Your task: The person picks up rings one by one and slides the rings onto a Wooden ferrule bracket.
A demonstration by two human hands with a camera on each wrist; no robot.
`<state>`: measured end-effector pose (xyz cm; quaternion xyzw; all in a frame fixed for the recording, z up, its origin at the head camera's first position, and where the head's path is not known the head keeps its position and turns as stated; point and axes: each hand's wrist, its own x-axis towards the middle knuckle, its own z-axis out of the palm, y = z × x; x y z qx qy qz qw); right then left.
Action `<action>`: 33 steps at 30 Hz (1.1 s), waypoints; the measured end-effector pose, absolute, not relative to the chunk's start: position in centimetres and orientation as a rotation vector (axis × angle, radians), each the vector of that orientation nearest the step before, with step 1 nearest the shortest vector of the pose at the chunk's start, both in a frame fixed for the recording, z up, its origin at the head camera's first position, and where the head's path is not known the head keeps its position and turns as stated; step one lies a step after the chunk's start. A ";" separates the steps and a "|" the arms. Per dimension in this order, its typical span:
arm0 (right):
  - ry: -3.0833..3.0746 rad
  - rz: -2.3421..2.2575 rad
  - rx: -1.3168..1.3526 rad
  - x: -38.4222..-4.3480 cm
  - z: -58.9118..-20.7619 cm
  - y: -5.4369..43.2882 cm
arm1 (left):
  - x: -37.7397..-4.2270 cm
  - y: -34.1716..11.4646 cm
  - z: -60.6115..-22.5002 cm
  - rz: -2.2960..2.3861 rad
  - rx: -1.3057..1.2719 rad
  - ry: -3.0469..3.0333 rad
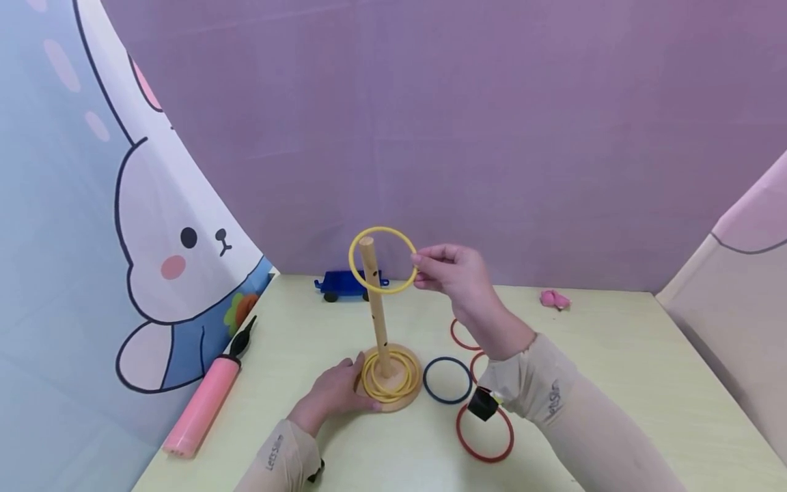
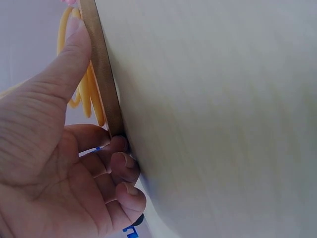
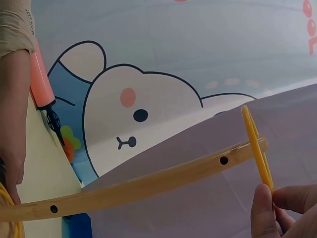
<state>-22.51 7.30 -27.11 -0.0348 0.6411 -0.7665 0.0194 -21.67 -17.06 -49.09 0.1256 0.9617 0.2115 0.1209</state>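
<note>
My right hand [image 1: 451, 273] pinches a yellow ring [image 1: 351, 260] between thumb and forefinger at its right side. This ring is around the top end of an upright wooden peg [image 1: 378, 314]; in the right wrist view the peg's tip [image 3: 263, 143] pokes just past it. Several more yellow rings [image 1: 387, 398] lie round the foot of the peg on its round wooden base [image 1: 417, 377]. Low on the left, my left hand [image 1: 337, 389] grips the edge of that base, its thumb [image 2: 74, 54] over the top and fingers curled at the rim.
Right of the base lie a dark blue ring [image 1: 425, 379] and several red rings [image 1: 488, 460], partly behind my right arm. A blue toy wagon [image 1: 341, 282] stands behind the peg. A pink hand pump [image 1: 205, 406] lies at left, a small pink object [image 1: 555, 299] at back right.
</note>
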 end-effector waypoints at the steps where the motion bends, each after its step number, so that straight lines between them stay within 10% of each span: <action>1: 1.983 -2.379 -0.106 -22.6 -27.2 7.2 | -21.6 -17.0 -49.0 0.617 0.366 2.809; 33: 1.970 -2.300 0.024 -22.9 -31.4 6.3 | -21.5 -16.9 -48.7 0.597 0.380 2.820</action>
